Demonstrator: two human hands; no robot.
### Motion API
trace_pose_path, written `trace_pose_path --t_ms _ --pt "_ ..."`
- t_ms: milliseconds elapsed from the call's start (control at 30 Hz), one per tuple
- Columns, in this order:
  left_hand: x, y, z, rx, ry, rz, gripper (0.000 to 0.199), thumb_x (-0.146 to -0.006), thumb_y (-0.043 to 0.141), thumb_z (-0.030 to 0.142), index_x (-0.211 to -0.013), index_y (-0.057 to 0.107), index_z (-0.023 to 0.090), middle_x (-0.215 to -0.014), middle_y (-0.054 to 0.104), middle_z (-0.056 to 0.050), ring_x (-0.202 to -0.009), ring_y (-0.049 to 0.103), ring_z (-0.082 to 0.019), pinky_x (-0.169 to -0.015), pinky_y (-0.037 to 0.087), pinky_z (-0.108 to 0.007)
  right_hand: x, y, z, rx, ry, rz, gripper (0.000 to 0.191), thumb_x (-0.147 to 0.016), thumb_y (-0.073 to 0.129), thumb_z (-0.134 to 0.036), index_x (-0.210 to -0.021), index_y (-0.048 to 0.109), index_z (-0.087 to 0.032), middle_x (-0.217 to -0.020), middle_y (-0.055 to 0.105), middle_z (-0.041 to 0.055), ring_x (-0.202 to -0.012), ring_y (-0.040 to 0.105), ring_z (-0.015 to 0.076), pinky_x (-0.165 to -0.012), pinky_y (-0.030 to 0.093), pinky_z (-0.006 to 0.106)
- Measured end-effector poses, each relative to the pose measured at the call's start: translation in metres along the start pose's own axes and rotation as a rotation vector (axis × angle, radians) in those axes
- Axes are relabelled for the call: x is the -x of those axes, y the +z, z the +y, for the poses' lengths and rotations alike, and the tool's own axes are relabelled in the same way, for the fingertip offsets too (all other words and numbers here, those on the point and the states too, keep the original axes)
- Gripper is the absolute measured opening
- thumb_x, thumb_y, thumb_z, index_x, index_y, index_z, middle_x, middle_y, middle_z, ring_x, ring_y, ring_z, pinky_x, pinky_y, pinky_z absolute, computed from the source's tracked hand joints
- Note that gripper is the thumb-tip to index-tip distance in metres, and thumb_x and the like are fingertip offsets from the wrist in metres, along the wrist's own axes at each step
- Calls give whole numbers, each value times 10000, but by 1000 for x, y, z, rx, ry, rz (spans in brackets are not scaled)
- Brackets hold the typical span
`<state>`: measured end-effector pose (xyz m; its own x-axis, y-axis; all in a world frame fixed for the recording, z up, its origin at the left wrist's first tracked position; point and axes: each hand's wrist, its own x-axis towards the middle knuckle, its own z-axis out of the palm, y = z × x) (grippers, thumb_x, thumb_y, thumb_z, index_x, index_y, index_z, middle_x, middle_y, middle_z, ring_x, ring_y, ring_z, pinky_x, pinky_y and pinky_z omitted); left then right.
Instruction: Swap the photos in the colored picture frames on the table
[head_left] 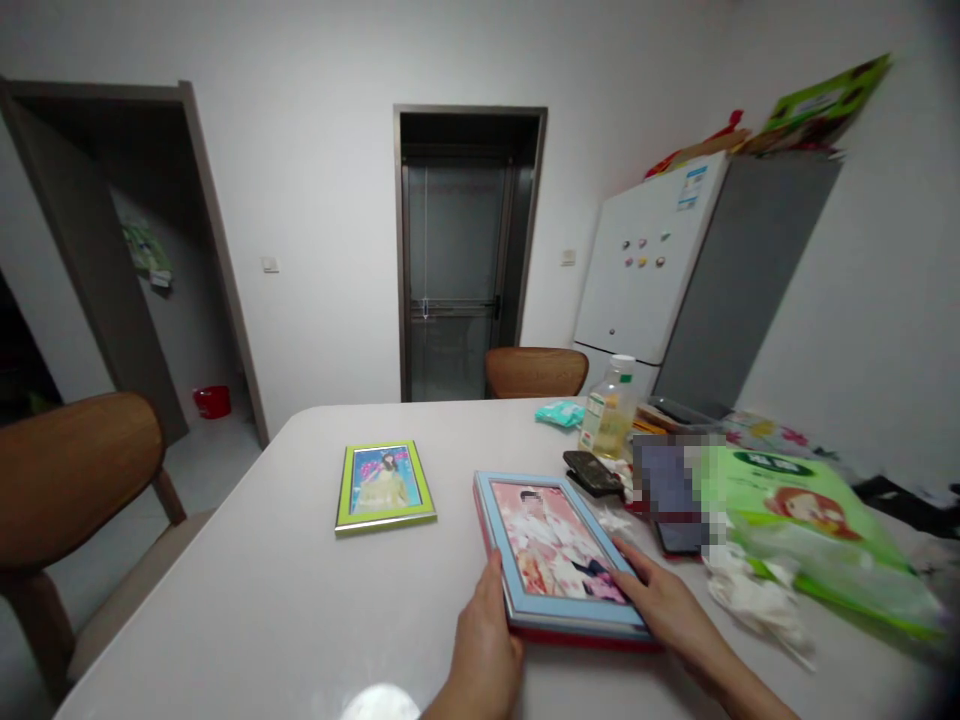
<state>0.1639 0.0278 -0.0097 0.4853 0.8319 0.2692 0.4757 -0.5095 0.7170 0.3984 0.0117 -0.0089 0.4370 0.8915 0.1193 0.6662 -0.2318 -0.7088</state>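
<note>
A light-blue picture frame (491,510) with a pink-toned photo lies on top of at least one red-edged frame (585,638), at the near right of the table. My left hand (486,635) grips the stack at its lower left edge, fingers partly hidden by the frames. On the opposite side, my right hand (660,600) holds the right edge, with fingertips resting over the photo's lower right corner. To the left, apart from both hands, a lime-green picture frame (345,488) lies flat, showing a figure in a pale yellow dress.
The white table (247,590) carries clutter on its right: a bottle of yellowish liquid (611,415), a dark phone-like item (592,472), a teal packet (560,413), a green plastic bag (810,500) and crumpled tissue (761,600). Wooden chairs (82,480) stand left and behind; a fridge (645,255) stands beyond.
</note>
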Motion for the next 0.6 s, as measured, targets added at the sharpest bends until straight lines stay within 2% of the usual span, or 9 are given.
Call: trace_pose_path --t_ms 100,167,233,300,333,367,467,533,600 --pt "-23 -10 -5 -119 6 -20 770 -572 445 3 -1292 174 37 -1303 369 -111 -1158 379 -156 -965 292 -210 -31 3 -11 64 -41 -8 602 -649 400 -415 -1140 487 -77 -1128 549 110 -1054 486 253 -895 359 338" --pt "-35 -27 -15 -169 9 -46 804 -562 555 95 -1288 212 72 -1319 344 -107 -1175 352 -195 -972 285 -244 -40 3 -23 120 -46 27 576 -656 403 -408 -1109 511 -71 -1066 584 130 -994 525 268 -852 395 358" --pt "-42 -51 -31 -238 -16 -55 843 -537 636 212 -1278 251 99 -1339 302 -116 -1207 290 -244 -994 244 -313 -36 3 -37 171 -129 162 554 -665 400 -399 -1082 527 -57 -1065 572 156 -995 517 278 -865 384 387" --pt "-45 -78 -50 -325 -88 -23 785 -584 616 298 -1263 283 88 -1340 281 -155 -1226 226 -297 -1000 170 -426 -19 7 -55 172 -286 325 515 -684 389 -390 -1059 540 -71 -1110 536 160 -1042 478 275 -906 348 411" --pt "-45 -90 -59 -370 -129 1 736 -614 588 312 -1248 303 70 -1330 288 -181 -1225 212 -323 -989 135 -476 -7 11 -65 149 -367 364 482 -697 386 -389 -1045 549 -98 -1121 528 145 -1058 465 265 -914 343 415" --pt "-45 -101 -67 -410 -160 19 686 -636 567 320 -1226 335 58 -1307 319 -199 -1214 227 -339 -976 125 -500 7 18 -76 111 -432 358 450 -714 381 -387 -1033 556 -122 -1115 533 131 -1053 470 252 -903 362 412" --pt "-37 -121 -75 -502 -184 37 559 -638 565 361 -1103 465 67 -1165 469 -195 -1119 362 -343 -936 210 -475 46 49 -107 50 -616 167 350 -739 408 -339 -1023 563 -204 -1131 534 78 -1072 463 215 -893 394 382" --pt "-21 -125 -68 -544 -168 33 509 -604 596 398 -1013 522 105 -1064 524 -154 -1038 427 -324 -897 275 -438 63 75 -121 37 -679 27 354 -749 412 -312 -1061 543 -210 -1164 515 72 -1094 448 204 -912 384 368" --pt "4 -124 -57 -574 -157 25 497 -564 628 428 -962 540 142 -1010 533 -115 -982 452 -306 -866 309 -417 71 99 -126 43 -651 -79 401 -753 409 -310 -1115 509 -169 -1190 494 97 -1114 430 211 -935 362 376"
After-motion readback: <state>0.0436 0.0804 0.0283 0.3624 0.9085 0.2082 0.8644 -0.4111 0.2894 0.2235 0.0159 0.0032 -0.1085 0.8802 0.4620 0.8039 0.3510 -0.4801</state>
